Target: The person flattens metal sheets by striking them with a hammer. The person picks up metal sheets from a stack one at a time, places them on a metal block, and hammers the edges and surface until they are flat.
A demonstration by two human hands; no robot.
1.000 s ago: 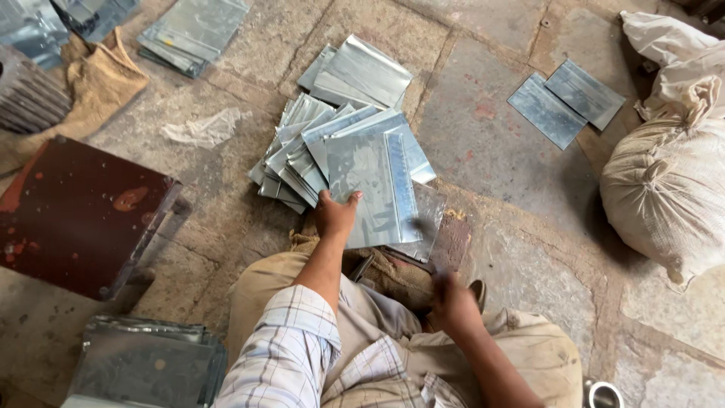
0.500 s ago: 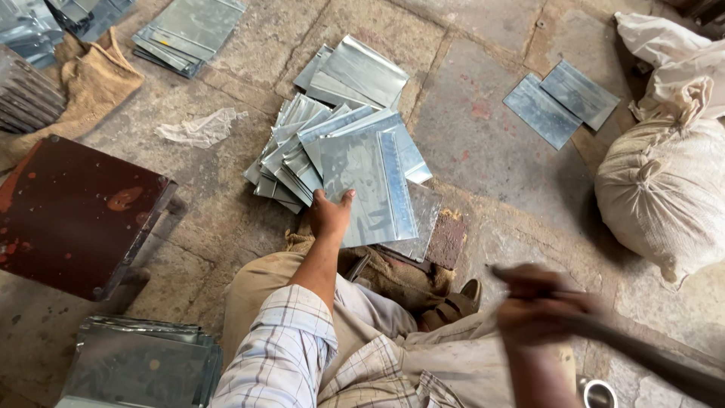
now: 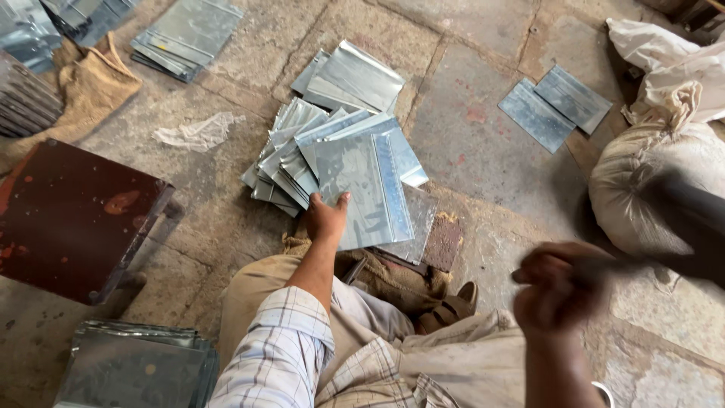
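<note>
Metal sheet: top grey sheet (image 3: 362, 185) lies flat on the fanned stack, just ahead of the knees, on the stone floor (image 3: 483, 143).
Left hand: left hand (image 3: 325, 219) sits on the sheet's near corner, fingers spread, thumb on the top face; pressing or pinching, can't tell.
Right hand: right hand (image 3: 563, 291) is up at the right, blurred, fingers closed round a dark rod (image 3: 680, 227) that runs off to the right edge.
Sleeve: checked sleeve (image 3: 276, 355) covers the left arm to the forearm; beige trousers (image 3: 453, 370) fill the bottom middle.
Near left: a pile of grey sheets (image 3: 136, 366) sits at the bottom-left corner.
Sandal: a brown sandal (image 3: 449, 306) shows between the knees, beside a rusty block (image 3: 444, 242) that touches the stack's right corner.
Left side: a dark red metal box (image 3: 72, 215) stands well apart from the stack, with a crumpled white scrap (image 3: 196, 132) beyond it.
Stack: fanned stack (image 3: 298, 151) spreads to the left beneath the top sheet, with two more sheets tilted at its far end.
Right side: a tied sack (image 3: 649, 181) bulges near the rod.
Far right: two loose sheets (image 3: 555, 106) lie side by side on the floor.
Far left: burlap cloth (image 3: 91, 87) and more sheet piles (image 3: 185, 34) line the top edge.
</note>
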